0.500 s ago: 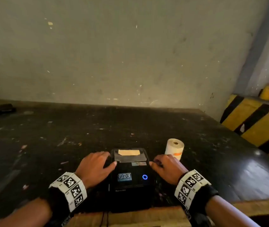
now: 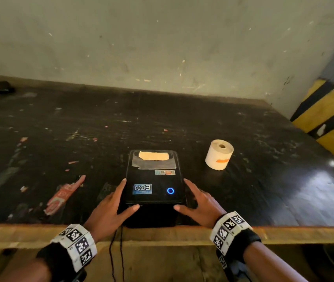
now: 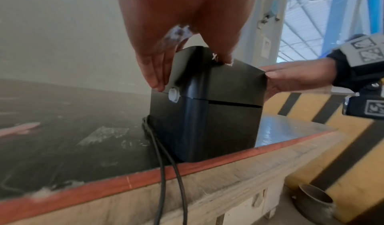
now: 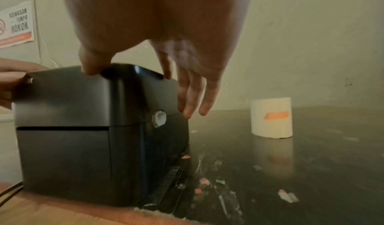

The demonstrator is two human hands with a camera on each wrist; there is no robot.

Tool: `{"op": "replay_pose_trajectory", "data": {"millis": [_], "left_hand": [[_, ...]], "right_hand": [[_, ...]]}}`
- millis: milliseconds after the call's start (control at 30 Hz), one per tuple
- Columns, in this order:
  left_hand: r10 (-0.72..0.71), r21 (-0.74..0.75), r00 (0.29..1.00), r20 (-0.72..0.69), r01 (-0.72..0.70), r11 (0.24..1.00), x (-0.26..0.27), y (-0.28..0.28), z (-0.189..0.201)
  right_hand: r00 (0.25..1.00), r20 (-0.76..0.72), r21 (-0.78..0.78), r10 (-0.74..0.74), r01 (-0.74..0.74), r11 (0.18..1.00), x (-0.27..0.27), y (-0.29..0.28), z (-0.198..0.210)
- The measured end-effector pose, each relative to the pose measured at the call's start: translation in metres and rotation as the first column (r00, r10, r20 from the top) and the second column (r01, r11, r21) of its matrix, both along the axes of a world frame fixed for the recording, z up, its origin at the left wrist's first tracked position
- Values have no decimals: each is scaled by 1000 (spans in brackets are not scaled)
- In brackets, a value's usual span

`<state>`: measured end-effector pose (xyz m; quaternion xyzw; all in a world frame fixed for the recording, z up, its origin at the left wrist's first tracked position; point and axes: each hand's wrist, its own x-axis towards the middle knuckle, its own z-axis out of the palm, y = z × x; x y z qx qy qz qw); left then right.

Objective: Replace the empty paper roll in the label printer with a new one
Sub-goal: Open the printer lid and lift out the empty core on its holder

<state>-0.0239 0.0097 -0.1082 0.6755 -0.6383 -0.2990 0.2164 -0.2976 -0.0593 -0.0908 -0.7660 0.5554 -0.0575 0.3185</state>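
The black label printer (image 2: 153, 180) stands at the front edge of the dark table (image 2: 202, 119), lid closed, blue light on. My left hand (image 2: 111, 204) lies along its left side with straight fingers (image 3: 154, 74) just above the white latch button (image 3: 173, 95), thumb on the front top edge. On the other side my right hand (image 2: 199, 202) mirrors it, fingers (image 4: 191, 100) straight beside the right latch button (image 4: 159, 118), thumb on the front top edge. The new paper roll (image 2: 219, 154), white with an orange mark, stands upright to the printer's right, apart from both hands.
Two black cables (image 2: 115, 257) hang over the table's front edge below the printer. A red-and-white sticker scrap (image 2: 64, 195) lies to the left. A yellow-and-black striped barrier (image 2: 329, 119) stands at the right, and a wall runs close behind the table.
Both hands have slid back toward the printer's front and their fingers have straightened along its sides. The head view has come closer and tilted down. The lid stays closed.
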Motion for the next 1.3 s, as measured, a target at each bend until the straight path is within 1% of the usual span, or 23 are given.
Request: {"op": "replay_pose_trajectory", "data": {"millis": [100,200,233,367,500,600,767,867,967,1033,1100,1133,1200,1300], "left_hand": [[53,-39,990,-127,-58,998,-3,0,-3],[125,-6,967,-220,-130,992,-4,0,-6],[151,3,961,-234,-154,988,-4,0,-7],[209,-15,948,-239,-219,976,-9,3,-9],[237,-41,940,-245,-255,966,-13,5,-9],[246,-18,943,-227,-256,966,-15,5,-6],[246,1,953,-179,-250,968,-15,4,1],[243,30,959,-147,-241,970,-14,4,2],[229,-30,954,-192,-239,970,-18,2,9],[261,-109,938,-227,-291,951,-20,-6,22],[291,-208,927,-237,-341,917,-17,-17,34],[297,-239,924,-241,-353,905,-14,-23,40],[268,-287,936,-229,-328,900,-8,-37,52],[221,-322,943,-250,-296,899,3,-58,65]], "right_hand": [[995,86,77,57,-64,995,5,-6,-13],[989,131,85,68,-80,993,6,-10,-26],[990,122,79,65,-75,994,6,-10,-27],[995,-30,-23,97,-98,995,6,-6,-25],[982,-82,-167,169,-181,969,4,-6,-23],[982,-21,-197,189,-190,962,2,-10,-30],[969,139,-221,206,-172,960,-1,-13,-38],[963,153,-229,220,-182,956,-2,-15,-31],[957,174,-196,231,-196,961,-2,-21,-17],[955,208,-184,213,-176,967,-1,-32,0],[960,233,-186,158,-115,976,2,-46,19],[962,245,-218,122,-68,974,5,-54,29],[960,275,-317,47,45,947,13,-70,44],[960,281,-410,2,118,905,25,-88,59]]}}
